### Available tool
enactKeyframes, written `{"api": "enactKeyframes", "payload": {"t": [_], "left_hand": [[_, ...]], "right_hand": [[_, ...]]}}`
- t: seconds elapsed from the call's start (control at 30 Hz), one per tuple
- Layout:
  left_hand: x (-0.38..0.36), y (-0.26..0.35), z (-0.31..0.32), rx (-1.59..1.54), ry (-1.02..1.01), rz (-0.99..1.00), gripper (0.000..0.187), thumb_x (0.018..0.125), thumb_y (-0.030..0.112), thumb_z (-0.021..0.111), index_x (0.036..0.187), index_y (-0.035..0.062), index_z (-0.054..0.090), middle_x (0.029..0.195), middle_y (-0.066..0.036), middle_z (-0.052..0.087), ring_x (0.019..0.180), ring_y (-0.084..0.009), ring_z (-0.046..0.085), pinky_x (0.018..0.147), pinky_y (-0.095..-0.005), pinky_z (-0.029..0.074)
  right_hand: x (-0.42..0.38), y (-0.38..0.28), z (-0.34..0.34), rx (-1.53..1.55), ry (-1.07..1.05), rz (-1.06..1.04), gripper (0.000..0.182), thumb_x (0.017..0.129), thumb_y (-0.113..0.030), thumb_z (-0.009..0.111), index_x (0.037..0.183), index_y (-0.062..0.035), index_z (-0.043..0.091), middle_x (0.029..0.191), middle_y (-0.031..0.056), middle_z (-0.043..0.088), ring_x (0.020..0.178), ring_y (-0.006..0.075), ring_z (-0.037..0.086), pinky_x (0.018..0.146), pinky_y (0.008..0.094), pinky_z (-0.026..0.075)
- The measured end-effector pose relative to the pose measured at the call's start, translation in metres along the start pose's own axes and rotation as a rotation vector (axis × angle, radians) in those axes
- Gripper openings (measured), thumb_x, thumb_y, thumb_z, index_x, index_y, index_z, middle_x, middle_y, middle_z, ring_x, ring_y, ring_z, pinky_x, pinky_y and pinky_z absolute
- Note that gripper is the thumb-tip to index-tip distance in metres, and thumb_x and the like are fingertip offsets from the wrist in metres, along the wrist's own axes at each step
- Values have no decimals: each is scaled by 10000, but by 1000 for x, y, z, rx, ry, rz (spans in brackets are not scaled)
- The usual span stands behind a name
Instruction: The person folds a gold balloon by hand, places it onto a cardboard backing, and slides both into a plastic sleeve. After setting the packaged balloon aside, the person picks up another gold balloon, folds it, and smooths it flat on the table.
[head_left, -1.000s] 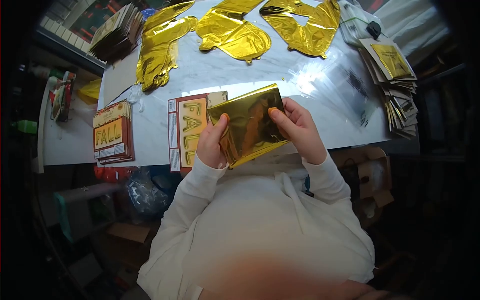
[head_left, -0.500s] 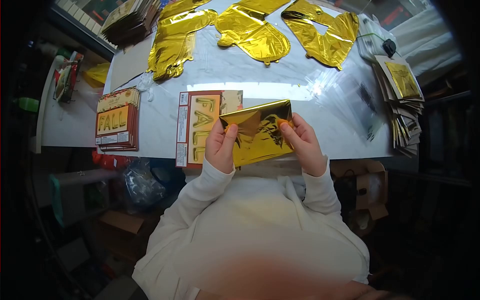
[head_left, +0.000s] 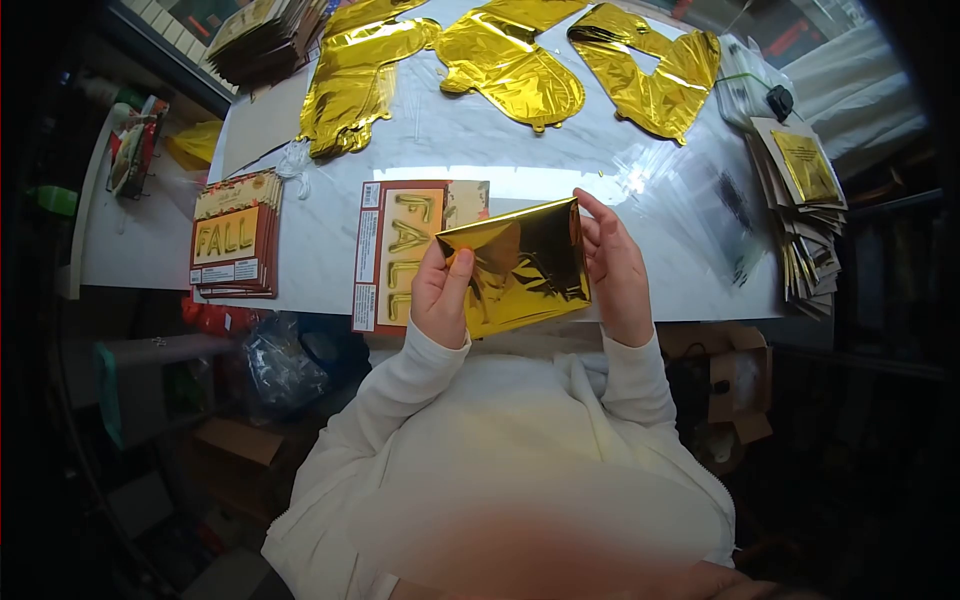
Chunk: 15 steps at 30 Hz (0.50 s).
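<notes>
A folded gold foil balloon [head_left: 525, 275] is held above the front edge of the table, tilted, its shiny face turned up. My left hand [head_left: 441, 298] grips its left side, thumb on top and the other fingers hidden beneath. My right hand [head_left: 618, 268] is open along the balloon's right edge, its fingers stretched out and the index fingertip at the upper right corner. Partly behind the balloon and my left hand lies a printed FALL card [head_left: 408, 220] on the table.
Flat gold letter balloons [head_left: 515, 80] lie across the back of the marble-patterned table [head_left: 330, 215]. At left is a stack of FALL packages [head_left: 230, 240], with white string [head_left: 294, 160] behind it. Clear plastic sleeves [head_left: 705, 195] and a pile of cards with foil [head_left: 805, 190] are at right.
My right hand has let go of its thumb pinch on the foil and opened out along the right edge. My left hand keeps its hold. The balloon's surface now looks flatter.
</notes>
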<state>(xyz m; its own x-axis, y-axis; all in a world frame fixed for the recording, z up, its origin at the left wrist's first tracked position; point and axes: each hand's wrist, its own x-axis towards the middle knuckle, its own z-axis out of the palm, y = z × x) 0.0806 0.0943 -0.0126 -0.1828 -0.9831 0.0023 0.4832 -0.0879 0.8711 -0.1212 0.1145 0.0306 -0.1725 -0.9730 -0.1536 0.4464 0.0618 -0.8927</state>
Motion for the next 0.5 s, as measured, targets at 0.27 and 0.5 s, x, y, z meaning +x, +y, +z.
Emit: {"api": "enactKeyframes", "payload": {"t": [0.27, 0.5], "left_hand": [[-18, 31, -10, 383, -189, -35, 502, 1061, 172, 587, 1502, -13, 434, 1413, -151, 575, 1285, -235, 585, 1082, -294, 447], [-49, 70, -76, 1816, -492, 322, 863, 750, 219, 877, 1519, 129, 495, 1570, -190, 475, 1479, -386, 418, 1156, -630, 324]], "right_hand": [[4, 5, -11, 34, -49, -18, 234, 1054, -104, 599, 1273, -37, 552, 1100, 38, 703, 974, 79, 649, 854, 217, 500], [10, -21, -101, 18, 75, -122, 291, 1066, -135, 569, 1341, -43, 581, 1231, 48, 690, 1080, 126, 670, 943, 270, 528]]}}
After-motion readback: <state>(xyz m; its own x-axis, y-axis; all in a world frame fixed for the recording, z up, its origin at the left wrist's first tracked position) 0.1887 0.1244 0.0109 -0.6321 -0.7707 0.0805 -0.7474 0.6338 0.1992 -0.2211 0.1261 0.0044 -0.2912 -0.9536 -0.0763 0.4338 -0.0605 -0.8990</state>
